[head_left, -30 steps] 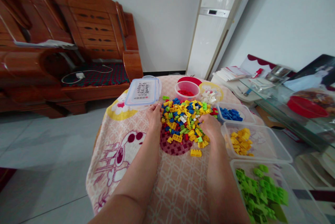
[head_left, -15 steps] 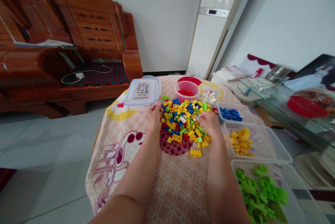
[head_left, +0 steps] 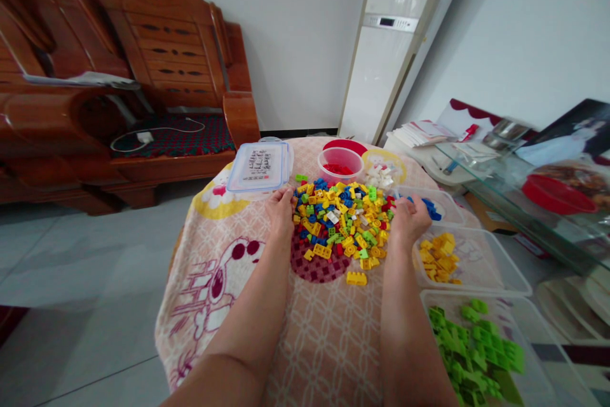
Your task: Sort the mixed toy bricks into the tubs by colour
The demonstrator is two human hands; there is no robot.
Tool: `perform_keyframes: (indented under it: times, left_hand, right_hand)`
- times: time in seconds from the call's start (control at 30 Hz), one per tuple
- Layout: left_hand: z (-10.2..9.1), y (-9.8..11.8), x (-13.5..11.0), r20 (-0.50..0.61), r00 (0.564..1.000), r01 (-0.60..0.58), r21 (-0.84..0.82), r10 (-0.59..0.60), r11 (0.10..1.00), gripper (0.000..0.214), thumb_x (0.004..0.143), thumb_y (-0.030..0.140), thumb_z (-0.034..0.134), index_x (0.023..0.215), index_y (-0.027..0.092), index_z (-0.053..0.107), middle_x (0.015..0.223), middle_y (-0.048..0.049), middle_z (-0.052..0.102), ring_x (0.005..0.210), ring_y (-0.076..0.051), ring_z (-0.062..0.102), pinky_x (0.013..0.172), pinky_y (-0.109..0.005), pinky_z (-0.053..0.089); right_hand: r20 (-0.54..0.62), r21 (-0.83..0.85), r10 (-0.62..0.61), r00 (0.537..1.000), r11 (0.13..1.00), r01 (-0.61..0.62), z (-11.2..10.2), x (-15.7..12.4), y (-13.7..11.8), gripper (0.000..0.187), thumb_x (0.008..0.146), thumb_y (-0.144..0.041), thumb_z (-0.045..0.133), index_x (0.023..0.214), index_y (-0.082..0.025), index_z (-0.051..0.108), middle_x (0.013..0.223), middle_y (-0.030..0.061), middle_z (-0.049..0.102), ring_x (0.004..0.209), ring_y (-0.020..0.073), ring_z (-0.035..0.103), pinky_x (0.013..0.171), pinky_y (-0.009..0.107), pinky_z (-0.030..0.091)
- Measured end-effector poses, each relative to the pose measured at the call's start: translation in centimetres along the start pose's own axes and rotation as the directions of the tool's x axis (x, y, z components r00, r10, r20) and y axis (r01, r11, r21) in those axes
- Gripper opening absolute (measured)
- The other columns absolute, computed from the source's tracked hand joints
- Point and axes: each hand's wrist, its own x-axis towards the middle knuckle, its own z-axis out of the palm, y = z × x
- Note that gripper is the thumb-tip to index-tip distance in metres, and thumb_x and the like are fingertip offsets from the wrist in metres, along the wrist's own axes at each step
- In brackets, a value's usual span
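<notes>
Now lifted off the brick pile [head_left: 340, 220] to its left, the right hand [head_left: 408, 220] curls its grip shut, contents hidden, at the blue-brick tub [head_left: 448, 202]; the left hand [head_left: 281, 207] rests open against the pile.

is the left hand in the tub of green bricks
No, the left hand rests at the mixed brick pile, apart from the green bricks.
</notes>
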Motion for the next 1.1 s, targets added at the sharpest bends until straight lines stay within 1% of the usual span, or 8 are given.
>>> perform_keyframes:
  times: [0.2, 0.3, 0.37, 0.5, 0.6, 0.73, 0.9, 1.1]
  left_hand:
    - [0.0, 0.1, 0.0, -0.018, 1.000, 0.007, 0.021, -0.006, 1.000, 0.012, 0.067, 0.027, 0.067, 0.070, 0.016, 0.067, 0.048, 0.0063, 0.051, 0.039, -0.005, 0.035, 0.041, -0.018, 0.024]
    - [0.1, 0.1, 0.0, -0.014, 1.000, 0.007, 0.015, -0.006, 1.000, 0.012, 0.066, 0.027, 0.067, 0.070, 0.016, 0.067, 0.047, 0.0063, 0.051, 0.039, -0.005, 0.035, 0.041, -0.018, 0.024]
    - [0.1, 0.2, -0.1, -0.020, 1.000, 0.007, 0.022, -0.006, 1.000, 0.011, 0.067, 0.027, 0.067, 0.069, 0.016, 0.066, 0.047, 0.0064, 0.051, 0.039, -0.005, 0.034, 0.040, -0.018, 0.023]
    - [0.2, 0.3, -0.1, -0.020, 1.000, 0.007, 0.028, -0.007, 1.000, 0.012, 0.067, 0.028, 0.068, 0.068, 0.016, 0.065, 0.047, 0.0067, 0.050, 0.038, -0.005, 0.035, 0.040, -0.018, 0.023]
    - [0.1, 0.2, -0.1, -0.015, 1.000, 0.009, 0.027, -0.009, 1.000, 0.013, 0.068, 0.029, 0.069, 0.069, 0.016, 0.065, 0.047, 0.0068, 0.050, 0.039, -0.005, 0.036, 0.040, -0.018, 0.024]
    - [0.0, 0.1, 0.0, -0.022, 1.000, 0.007, 0.030, -0.006, 1.000, 0.014, 0.068, 0.029, 0.069, 0.070, 0.016, 0.066, 0.048, 0.0064, 0.051, 0.038, -0.004, 0.036, 0.040, -0.018, 0.024]
    - [0.0, 0.0, 0.1, -0.019, 1.000, -0.005, 0.024, 0.005, 1.000, 0.013, 0.067, 0.029, 0.069, 0.069, 0.016, 0.066, 0.048, 0.0061, 0.052, 0.038, -0.004, 0.035, 0.039, -0.017, 0.024]
    - [0.1, 0.2, -0.1, -0.018, 1.000, 0.006, 0.022, -0.006, 1.000, 0.012, 0.066, 0.028, 0.068, 0.069, 0.016, 0.065, 0.048, 0.0063, 0.051, 0.038, -0.004, 0.034, 0.040, -0.017, 0.023]
  right_hand:
    - [0.134, -0.103, -0.095, 0.986, 0.989, 0.110, 0.3, -1.0, -1.1, 0.047, 0.077, -0.034, 0.055, 0.113, -0.009, 0.074, 0.097, 0.0128, 0.077, 0.087, 0.0242, 0.074, 0.086, 0.037, 0.061]
    - [0.298, -0.157, -0.177, 0.938, 0.960, 0.231, 0.6, -2.1, -2.5, 0.038, 0.081, -0.031, 0.054, 0.105, -0.013, 0.077, 0.098, 0.0108, 0.078, 0.091, 0.0231, 0.073, 0.090, 0.035, 0.059]
    - [0.447, -0.167, -0.232, 0.864, 0.927, 0.335, 1.0, -2.9, -3.0, 0.034, 0.084, -0.028, 0.053, 0.106, -0.016, 0.077, 0.105, 0.0100, 0.078, 0.096, 0.0224, 0.072, 0.094, 0.034, 0.057]
    - [0.674, -0.145, -0.324, 0.664, 0.823, 0.549, 1.9, -4.1, -3.1, 0.034, 0.087, -0.017, 0.051, 0.111, -0.018, 0.075, 0.122, 0.0111, 0.075, 0.117, 0.0241, 0.066, 0.109, 0.038, 0.047]
    - [0.754, -0.189, -0.315, 0.576, 0.736, 0.650, 2.4, -4.7, -2.8, 0.037, 0.087, -0.012, 0.051, 0.113, -0.019, 0.076, 0.121, 0.0102, 0.074, 0.117, 0.0248, 0.064, 0.110, 0.038, 0.045]
    - [0.771, -0.293, -0.255, 0.583, 0.671, 0.681, 2.2, -4.8, -2.8, 0.031, 0.083, -0.012, 0.060, 0.106, -0.022, 0.078, 0.109, 0.0092, 0.076, 0.109, 0.0258, 0.065, 0.101, 0.036, 0.048]
    - [0.770, -0.373, -0.165, 0.617, 0.668, 0.644, 1.8, -4.6, -3.3, 0.028, 0.084, -0.010, 0.057, 0.097, -0.022, 0.079, 0.100, 0.0070, 0.078, 0.098, 0.0221, 0.069, 0.091, 0.031, 0.050]
    - [0.805, -0.358, -0.161, 0.571, 0.636, 0.684, 1.9, -5.0, -2.9, 0.031, 0.084, -0.014, 0.063, 0.110, -0.022, 0.078, 0.114, 0.0081, 0.077, 0.109, 0.0244, 0.068, 0.097, 0.033, 0.049]
